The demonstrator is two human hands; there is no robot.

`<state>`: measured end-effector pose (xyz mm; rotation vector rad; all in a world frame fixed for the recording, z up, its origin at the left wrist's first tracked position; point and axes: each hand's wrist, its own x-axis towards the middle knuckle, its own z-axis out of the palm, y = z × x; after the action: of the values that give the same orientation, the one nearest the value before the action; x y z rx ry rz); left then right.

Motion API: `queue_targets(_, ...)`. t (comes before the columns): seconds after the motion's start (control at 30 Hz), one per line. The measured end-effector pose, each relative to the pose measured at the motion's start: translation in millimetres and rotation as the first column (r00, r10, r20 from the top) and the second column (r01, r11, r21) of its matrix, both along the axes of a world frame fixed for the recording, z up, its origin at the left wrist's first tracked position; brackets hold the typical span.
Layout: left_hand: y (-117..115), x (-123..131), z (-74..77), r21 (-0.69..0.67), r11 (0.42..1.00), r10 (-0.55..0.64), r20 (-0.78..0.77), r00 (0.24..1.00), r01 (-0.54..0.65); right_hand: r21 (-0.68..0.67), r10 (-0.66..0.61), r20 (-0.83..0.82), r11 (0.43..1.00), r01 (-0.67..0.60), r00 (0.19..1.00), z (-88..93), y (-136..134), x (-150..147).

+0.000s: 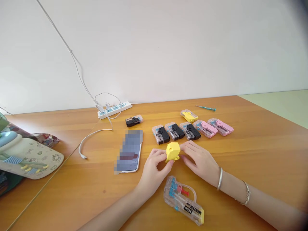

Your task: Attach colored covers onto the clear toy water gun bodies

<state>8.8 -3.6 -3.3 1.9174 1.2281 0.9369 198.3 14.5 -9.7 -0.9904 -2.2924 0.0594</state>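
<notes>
A small yellow plastic part (172, 151) is pinched between both my hands just above the wooden table (252, 150). My left hand (154, 168) grips its left side with curled fingers. My right hand (199, 160), with bracelets at the wrist, holds its right side with thumb and fingertips. Right in front of me lies a clear mini water gun body (184, 201) with blue and red insides and a yellow end.
Behind my hands runs a row of small toy water guns: black (175, 131), pink (213, 127), one yellow (189, 115), another black (133, 121). A phone (130, 151), a power strip (115, 109) with cables, a teal screwdriver (205, 108) and a patterned bag (26, 154) lie around.
</notes>
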Motion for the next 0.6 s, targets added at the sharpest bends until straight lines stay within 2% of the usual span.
queue_targets(0.13, -1.8, 0.9, 0.3, 0.014, 0.998, -0.059, -0.023, 0.998, 0.059, -0.048, 0.072, -0.108, 0.996, -0.077, 0.992, 5.7, -7.1, -2.2)
queue_targets(0.27, -2.0, -0.4, -0.5, -0.020, 0.995, -0.096, -0.024, 0.995, 0.096, 0.004, 0.127, -0.143, 0.992, -0.127, 0.982, 7.7, -9.1, -1.9)
queue_targets(0.5, -5.2, -0.2, 6.5, -0.113, 0.981, -0.147, 0.083, 0.986, 0.155, 0.164, 0.134, -0.060, 0.979, -0.123, 0.989, 8.4, -7.7, -0.5)
queue_targets(0.6, -7.1, 2.3, 7.0, -0.135, 0.983, -0.116, 0.088, 0.989, 0.127, 0.242, 0.102, 0.014, 0.965, -0.102, 0.995, 11.4, -9.1, -1.5)
